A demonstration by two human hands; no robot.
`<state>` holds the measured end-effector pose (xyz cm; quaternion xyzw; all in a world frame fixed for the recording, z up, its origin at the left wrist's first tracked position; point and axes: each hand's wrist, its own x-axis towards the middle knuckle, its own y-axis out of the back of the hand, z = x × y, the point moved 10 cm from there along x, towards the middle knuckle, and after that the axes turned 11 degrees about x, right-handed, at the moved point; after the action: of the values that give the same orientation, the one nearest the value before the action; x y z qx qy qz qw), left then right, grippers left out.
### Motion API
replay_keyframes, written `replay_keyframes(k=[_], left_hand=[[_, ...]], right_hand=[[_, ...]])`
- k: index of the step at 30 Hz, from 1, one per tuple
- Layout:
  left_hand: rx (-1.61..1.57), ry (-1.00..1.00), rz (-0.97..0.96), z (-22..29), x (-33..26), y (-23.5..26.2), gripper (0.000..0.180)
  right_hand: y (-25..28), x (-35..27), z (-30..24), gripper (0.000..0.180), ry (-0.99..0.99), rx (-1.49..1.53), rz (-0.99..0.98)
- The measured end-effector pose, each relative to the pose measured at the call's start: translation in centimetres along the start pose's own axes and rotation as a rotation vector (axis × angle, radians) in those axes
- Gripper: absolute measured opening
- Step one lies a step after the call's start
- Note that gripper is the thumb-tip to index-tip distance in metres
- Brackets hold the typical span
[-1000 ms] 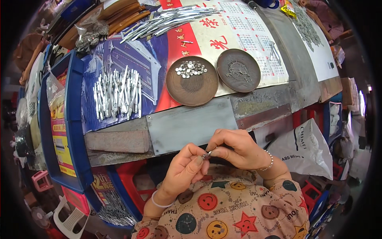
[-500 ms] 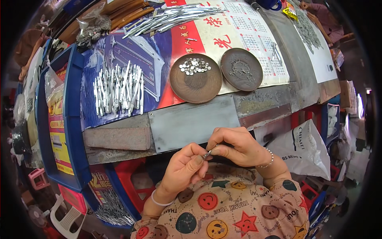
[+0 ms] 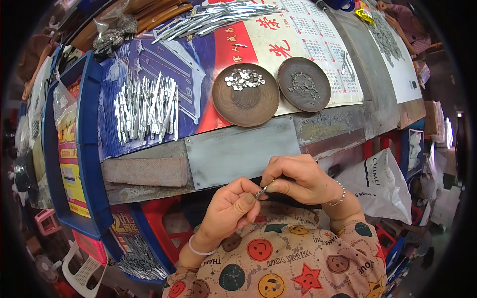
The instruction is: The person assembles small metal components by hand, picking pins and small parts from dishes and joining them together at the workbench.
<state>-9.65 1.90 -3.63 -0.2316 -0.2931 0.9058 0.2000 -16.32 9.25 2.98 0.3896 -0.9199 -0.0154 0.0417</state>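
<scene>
My left hand (image 3: 232, 206) and my right hand (image 3: 298, 180) meet just in front of the table edge. Both are closed in a pinch on one small shiny metal part (image 3: 261, 192); the fingers cover most of it, so its exact kind does not show. Beyond the hands lies a flat grey metal plate (image 3: 243, 154). Behind it, a round brown dish (image 3: 244, 115) holds many small silvery discs (image 3: 243, 79). Beside that, a smaller dark dish (image 3: 318, 74) contains thin metal pins (image 3: 302, 85). Flat silvery metal strips (image 3: 146, 111) are heaped at the left.
A worn block (image 3: 146, 172) lies along the table's front edge. Left of it stands a blue tray (image 3: 94, 184). More long strips (image 3: 218, 21) lie at the back. At the right hangs a white plastic bag (image 3: 380, 184); another person's arm (image 3: 397, 31) shows at the far right.
Both hands keep their pinch on the small metal part, with only a slight shift of the fingers. The view has moved a little.
</scene>
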Motion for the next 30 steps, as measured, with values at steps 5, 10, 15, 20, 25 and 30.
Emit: replay_keyframes(k=[5,10,15,20,25,30], left_hand=[[-0.047,0.031,0.036,-0.2,0.2,0.1,0.028],[-0.013,0.029,-0.007,-0.5,0.2,0.1,0.022],[0.099,0.108,0.078,-1.1,0.1,0.8,0.016],[0.131,0.141,0.032,-1.2,0.2,0.3,0.015],[0.194,0.115,0.101,-0.6,0.5,0.1,0.015],[0.529,-0.07,0.207,0.3,0.4,1.3,0.018]], right_hand=[[0.0,0.0,0.2,0.011,-0.009,0.018,0.003],[-0.1,0.0,-0.5,0.01,0.051,-0.051,-0.02],[-1.0,-0.7,-1.8,0.013,0.122,-0.426,-0.058],[-0.5,-0.5,-0.1,0.013,0.052,-0.186,-0.113],[0.2,-0.9,-0.3,0.013,0.068,-0.163,-0.04],[2.5,-1.8,-1.7,0.012,0.116,-0.321,0.158]])
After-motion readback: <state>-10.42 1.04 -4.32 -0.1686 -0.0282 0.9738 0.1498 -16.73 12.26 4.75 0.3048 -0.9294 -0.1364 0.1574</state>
